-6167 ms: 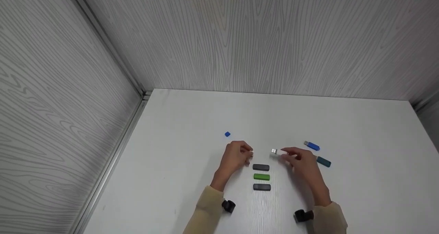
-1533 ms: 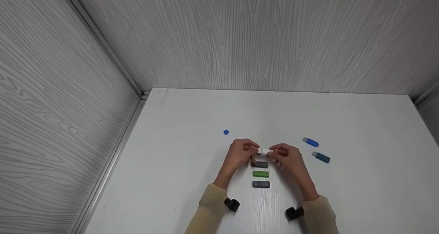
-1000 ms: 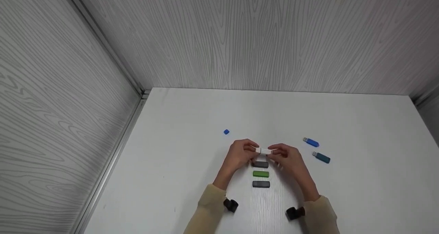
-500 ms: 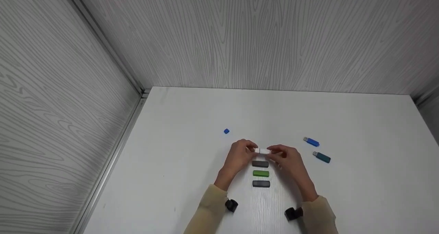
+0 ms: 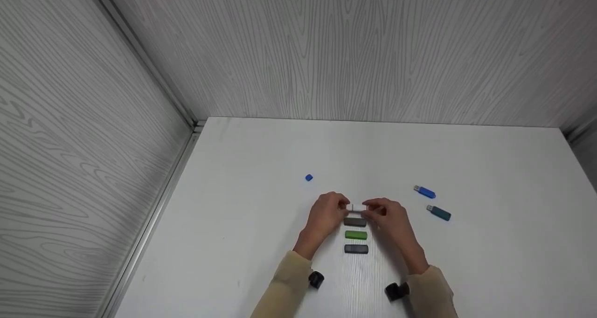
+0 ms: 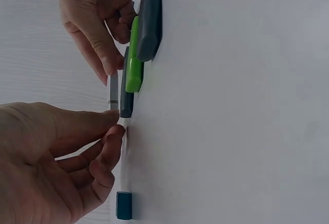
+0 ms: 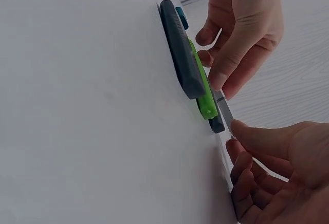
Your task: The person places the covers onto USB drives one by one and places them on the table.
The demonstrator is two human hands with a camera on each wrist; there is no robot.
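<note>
A white USB stick [image 5: 358,208], its cap seam visible near the left end, lies level between both hands, just beyond a row of capped USB sticks. My left hand [image 5: 325,215] pinches its cap end with thumb and fingertips. The other end is pinched by my right hand [image 5: 392,219]. In the left wrist view the white stick [image 6: 113,91] looks close to the tabletop; whether it touches is hard to tell. The row holds a dark grey stick [image 5: 355,222], a green stick [image 5: 356,235] and a second dark grey stick [image 5: 356,249], lying parallel.
A small blue cap [image 5: 308,177] lies beyond my left hand. Right of my right hand lie an uncapped blue USB stick [image 5: 425,191] and an uncapped teal one [image 5: 439,212]. The white table [image 5: 233,169] meets wood-grained panels at the back and left.
Earlier my right hand held the white stick with its connector bare, apart from my left hand. The hands came together and the connector became covered. Lately the stick has tipped and come nearer the row.
</note>
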